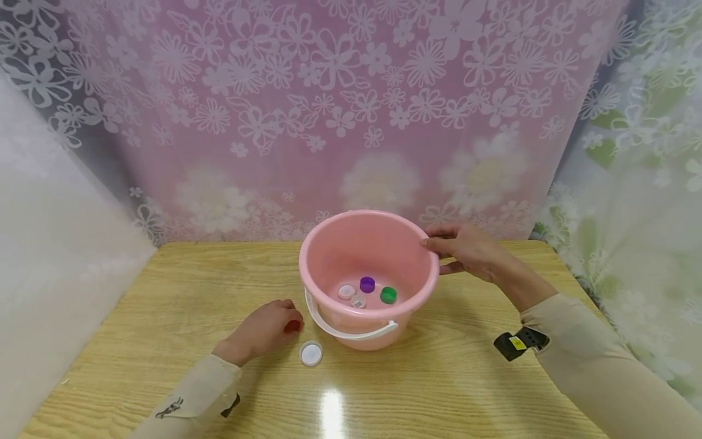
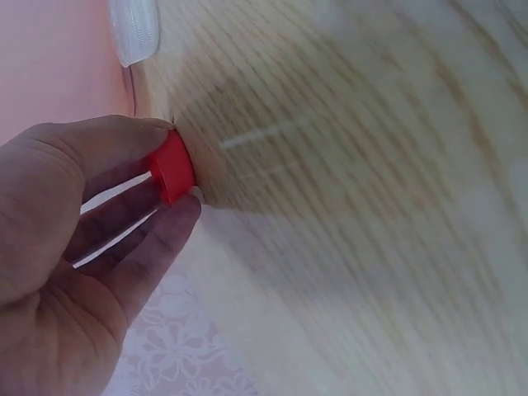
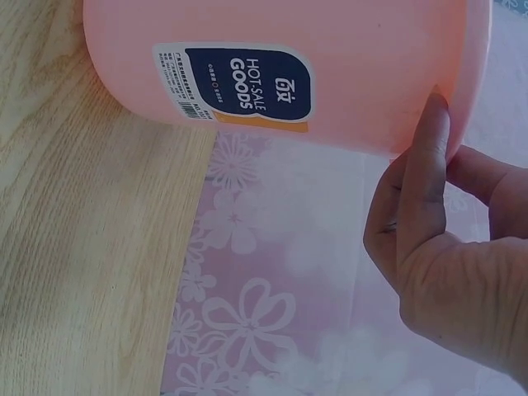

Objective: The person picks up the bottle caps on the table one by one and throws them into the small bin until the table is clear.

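A pink bucket (image 1: pixel 370 244) stands on the table with its white handle (image 1: pixel 351 334) hanging down in front. Inside, on its floor, lie a purple cap (image 1: pixel 367 284), a green cap (image 1: pixel 388 295) and two pale caps. My left hand (image 1: pixel 269 329) is at the bucket's left, pinching a red bottle cap (image 2: pixel 173 167) between thumb and fingertips at the tabletop. A round white cap with a clear rim (image 1: pixel 311 353) lies beside that hand. At the bucket's right, my right hand (image 1: pixel 466 250) holds the rim, with a finger (image 3: pixel 427 173) along the outer wall.
The wooden table (image 1: pixel 192 292) runs back to a pink flowered curtain (image 1: pixel 329 122). Pale sheets hang at both sides. A label (image 3: pixel 247 82) is stuck on the bucket's outer wall.
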Motion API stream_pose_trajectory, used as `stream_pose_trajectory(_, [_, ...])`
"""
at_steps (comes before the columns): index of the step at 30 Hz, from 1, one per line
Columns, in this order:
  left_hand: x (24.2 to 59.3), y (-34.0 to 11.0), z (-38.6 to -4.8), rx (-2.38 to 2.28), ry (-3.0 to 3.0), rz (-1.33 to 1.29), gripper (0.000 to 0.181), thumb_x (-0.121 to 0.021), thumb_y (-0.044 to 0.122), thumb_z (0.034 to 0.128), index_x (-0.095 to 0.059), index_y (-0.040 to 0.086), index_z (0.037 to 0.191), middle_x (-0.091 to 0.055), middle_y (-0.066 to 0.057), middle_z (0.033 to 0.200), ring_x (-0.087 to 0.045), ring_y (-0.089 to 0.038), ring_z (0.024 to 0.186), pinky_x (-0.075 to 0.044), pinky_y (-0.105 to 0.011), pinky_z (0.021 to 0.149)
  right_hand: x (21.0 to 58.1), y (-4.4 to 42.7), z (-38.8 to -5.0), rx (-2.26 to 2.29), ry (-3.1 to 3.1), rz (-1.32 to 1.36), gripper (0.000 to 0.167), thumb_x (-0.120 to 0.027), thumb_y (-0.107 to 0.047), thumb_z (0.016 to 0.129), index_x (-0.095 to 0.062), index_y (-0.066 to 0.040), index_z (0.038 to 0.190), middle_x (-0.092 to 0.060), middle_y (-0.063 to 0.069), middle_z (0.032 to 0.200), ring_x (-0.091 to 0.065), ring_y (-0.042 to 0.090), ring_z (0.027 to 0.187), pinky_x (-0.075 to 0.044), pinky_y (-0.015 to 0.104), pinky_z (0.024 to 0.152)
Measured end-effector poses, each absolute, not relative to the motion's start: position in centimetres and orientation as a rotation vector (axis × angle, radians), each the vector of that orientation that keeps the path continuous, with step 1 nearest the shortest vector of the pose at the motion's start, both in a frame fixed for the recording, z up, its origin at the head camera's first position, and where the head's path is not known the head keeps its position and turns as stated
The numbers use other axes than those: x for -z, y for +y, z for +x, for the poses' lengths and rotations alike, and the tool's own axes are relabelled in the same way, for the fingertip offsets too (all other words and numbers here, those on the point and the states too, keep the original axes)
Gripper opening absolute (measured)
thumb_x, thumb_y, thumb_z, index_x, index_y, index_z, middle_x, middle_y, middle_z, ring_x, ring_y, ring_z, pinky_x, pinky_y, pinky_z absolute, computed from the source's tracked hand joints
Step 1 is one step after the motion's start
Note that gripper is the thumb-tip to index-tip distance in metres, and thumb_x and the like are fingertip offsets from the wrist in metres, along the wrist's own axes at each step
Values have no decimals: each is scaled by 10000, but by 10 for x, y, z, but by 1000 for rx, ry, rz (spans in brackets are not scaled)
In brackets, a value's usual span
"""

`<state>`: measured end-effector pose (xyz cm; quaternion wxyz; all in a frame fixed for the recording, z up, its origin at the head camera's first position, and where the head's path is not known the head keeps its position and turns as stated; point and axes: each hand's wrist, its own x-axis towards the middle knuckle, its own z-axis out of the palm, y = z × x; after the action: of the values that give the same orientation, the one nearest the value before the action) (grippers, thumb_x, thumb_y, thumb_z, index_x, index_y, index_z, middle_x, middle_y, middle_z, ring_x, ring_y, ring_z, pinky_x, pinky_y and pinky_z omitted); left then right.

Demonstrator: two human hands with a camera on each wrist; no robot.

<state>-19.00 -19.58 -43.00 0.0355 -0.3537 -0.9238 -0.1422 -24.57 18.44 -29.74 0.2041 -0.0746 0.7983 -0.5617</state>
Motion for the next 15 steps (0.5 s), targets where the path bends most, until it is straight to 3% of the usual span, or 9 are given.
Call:
stream_pose_trajectory(9, [415,-206,-194,483,-2824,-1022,77,-712,37,828,-709,72,896,-610,-6,892,-585,-175,820,-524,-325,750,298,184,-246,1569,2223,-213,450,-577,-213,971,-467,14,1343,-557,210,1189,-634,249,968,-557,394,786])
stream_pose_trajectory(15, [386,-215,-201,405,-2802,-945,136,-736,69,820,-708,41,951,-617,-41,906,-603,-202,804,-538,-332,721,298,184,-246,1568,2229,-209,451,-581,-213,969,-470,15,1341,-561,209,1182,-635,249,962,-558,396,782])
